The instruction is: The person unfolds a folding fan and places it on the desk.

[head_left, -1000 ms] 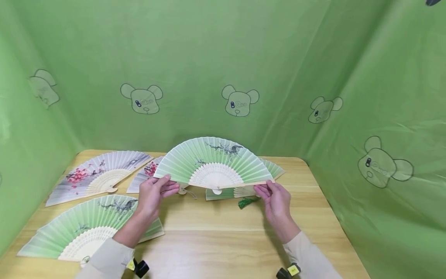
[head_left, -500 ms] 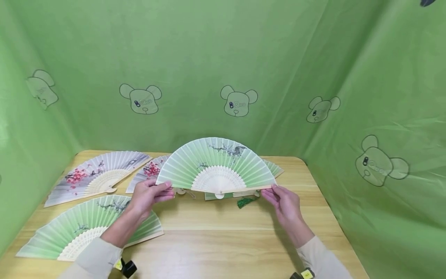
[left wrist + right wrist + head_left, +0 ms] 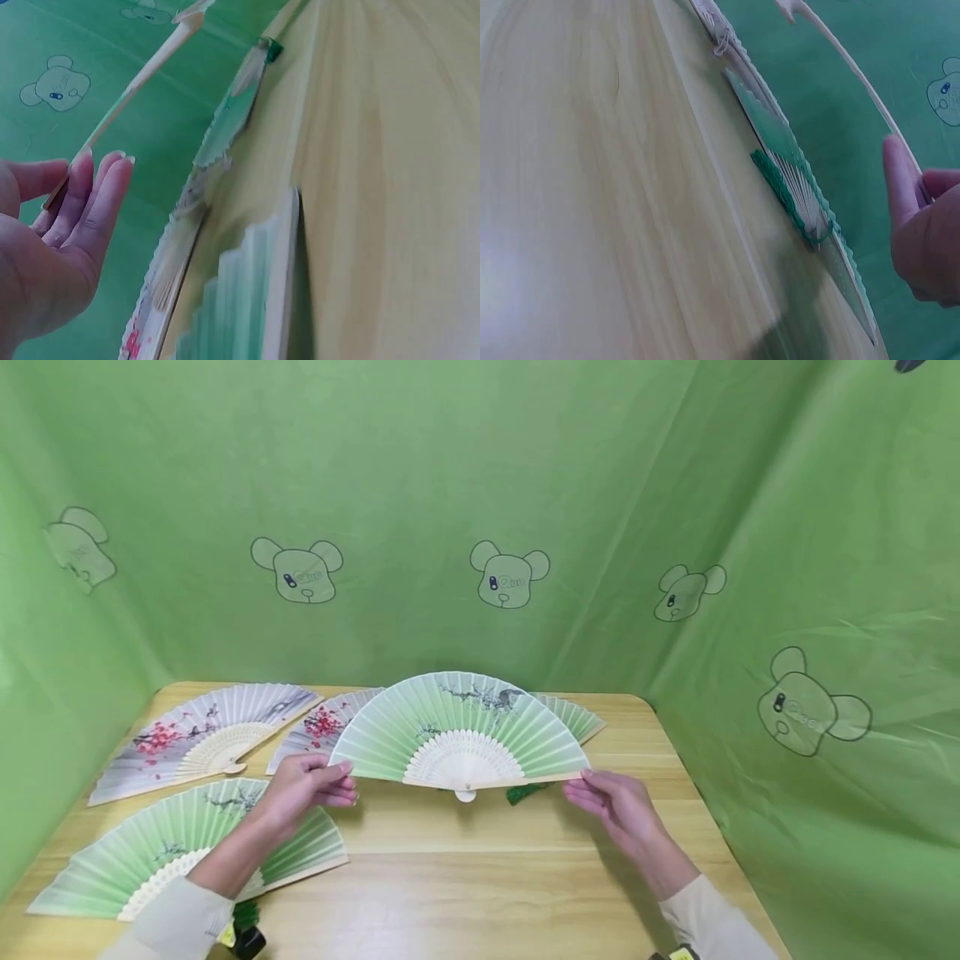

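A spread green folding fan [image 3: 465, 752], painted with a dark branch, is held up above the table between both hands. Its pivot end points down toward the person. My left hand [image 3: 311, 789] pinches the fan's left end between thumb and fingers, and in the left wrist view the fan [image 3: 124, 97] appears edge-on. At the opposite end, my right hand [image 3: 622, 810] pinches the wooden outer rib. Behind the held fan lie a grey fan with red blossoms [image 3: 322, 724] and another green fan [image 3: 581, 717], both partly hidden. That green fan's tassel [image 3: 784, 195] shows in the right wrist view.
On the left of the wooden table [image 3: 480, 893] lie a spread grey fan with red blossoms [image 3: 217, 731] and, nearer, a spread green fan [image 3: 180, 827], partly covered by the left forearm. Green cloth walls [image 3: 420, 485] with printed bear heads stand at the back and sides.
The held fan has come down a little and toward the person, still spread. Both hands have lowered with it, and the forearms have swung outward. The fans on the table stay in place.
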{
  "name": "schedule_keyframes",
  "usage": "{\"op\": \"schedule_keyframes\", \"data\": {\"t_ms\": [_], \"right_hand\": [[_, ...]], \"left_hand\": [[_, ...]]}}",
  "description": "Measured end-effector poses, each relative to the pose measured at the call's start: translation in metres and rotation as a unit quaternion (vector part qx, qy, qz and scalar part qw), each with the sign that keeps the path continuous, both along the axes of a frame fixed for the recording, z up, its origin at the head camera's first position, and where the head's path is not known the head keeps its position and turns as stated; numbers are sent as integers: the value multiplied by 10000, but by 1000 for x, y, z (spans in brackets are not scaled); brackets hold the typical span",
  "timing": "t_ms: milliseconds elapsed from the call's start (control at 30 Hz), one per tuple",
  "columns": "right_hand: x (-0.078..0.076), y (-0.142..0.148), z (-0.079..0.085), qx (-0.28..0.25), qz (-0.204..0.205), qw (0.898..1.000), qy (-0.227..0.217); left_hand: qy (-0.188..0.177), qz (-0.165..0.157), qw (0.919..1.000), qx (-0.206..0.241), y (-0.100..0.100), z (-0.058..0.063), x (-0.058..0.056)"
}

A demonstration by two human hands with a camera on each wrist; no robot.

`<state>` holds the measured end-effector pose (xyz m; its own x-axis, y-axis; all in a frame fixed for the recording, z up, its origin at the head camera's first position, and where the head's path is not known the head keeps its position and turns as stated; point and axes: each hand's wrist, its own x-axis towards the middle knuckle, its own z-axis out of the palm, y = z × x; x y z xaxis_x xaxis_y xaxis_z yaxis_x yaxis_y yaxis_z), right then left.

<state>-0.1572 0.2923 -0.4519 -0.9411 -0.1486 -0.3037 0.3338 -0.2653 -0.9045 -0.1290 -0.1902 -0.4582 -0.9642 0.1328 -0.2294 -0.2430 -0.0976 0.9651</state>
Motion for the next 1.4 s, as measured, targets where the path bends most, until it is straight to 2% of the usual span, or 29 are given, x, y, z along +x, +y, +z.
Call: {"op": "schedule_keyframes", "data": {"t_ms": [133, 333, 600, 767, 867, 1000, 1200, 1400], "right_hand": [[1, 10, -3, 446, 777, 9959, 87], [2, 26, -6, 991, 1962, 9748, 379], [2, 39, -13, 1546, 2756, 9479, 407], [2, 43, -19, 1842, 3029, 9342, 413], [3, 45, -21, 2102, 3181, 9232, 483], [8, 48, -22, 2438, 3506, 9022, 612], [12, 52, -26, 2497, 4090, 8753, 640], [12, 54, -28, 2558, 4445, 8557, 687]], "left_hand": [[20, -295, 9984, -473, -11, -2, 7], [29, -885, 9903, -1069, -23, -7, 16], [-114, -1463, 9792, -1399, -30, -14, 23], [-122, -1787, 9729, -1460, -33, -19, 28], [-115, -1861, 9700, -1559, -33, -21, 31], [-182, -1882, 9653, -1802, -33, -22, 38], [-118, -1917, 9534, -2329, -31, -17, 47], [-323, -1857, 9574, -2187, -24, -18, 57]]}}
